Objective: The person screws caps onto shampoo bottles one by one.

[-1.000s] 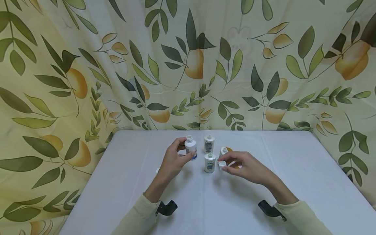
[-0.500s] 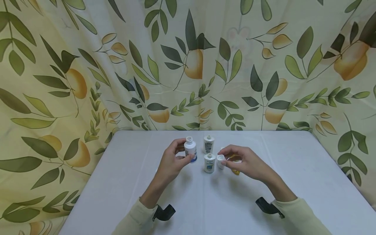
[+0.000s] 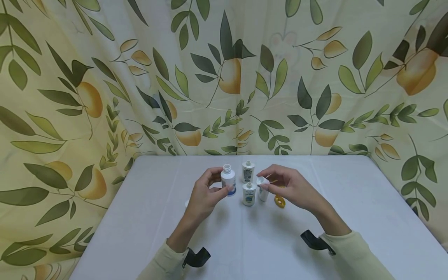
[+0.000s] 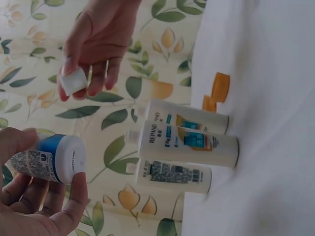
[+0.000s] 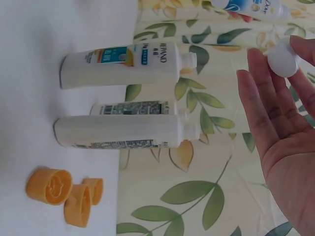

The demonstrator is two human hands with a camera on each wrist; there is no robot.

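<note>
Two hands working above a white tabletop (image 3: 224,252). The left hand (image 3: 206,194) is closed round a white bottle with a blue band (image 3: 228,182), thumb on one side and fingers on the other, and holds it raised and nearly upright; the grip sits on the body, which presumably serves to leave the bare threaded neck free. The right hand (image 3: 295,186) pinches a small white cap (image 4: 74,81) between thumb and fingertips, the other fingers extended loosely; so light a hold probably suits a part this small. Cap and bottle are apart. Between and below the hands, three slim white bottles, at the back (image 3: 248,172), front (image 3: 249,194) and right (image 3: 263,193), stand upright in a close group, their narrow necks exposed, likely so placed to keep the open tops steady. Three orange caps (image 5: 48,186) lie near them on the right hand's side, perhaps set apart for easy reach. A small white object (image 3: 187,203), mostly hidden by the left forearm, cannot be identified.
</note>
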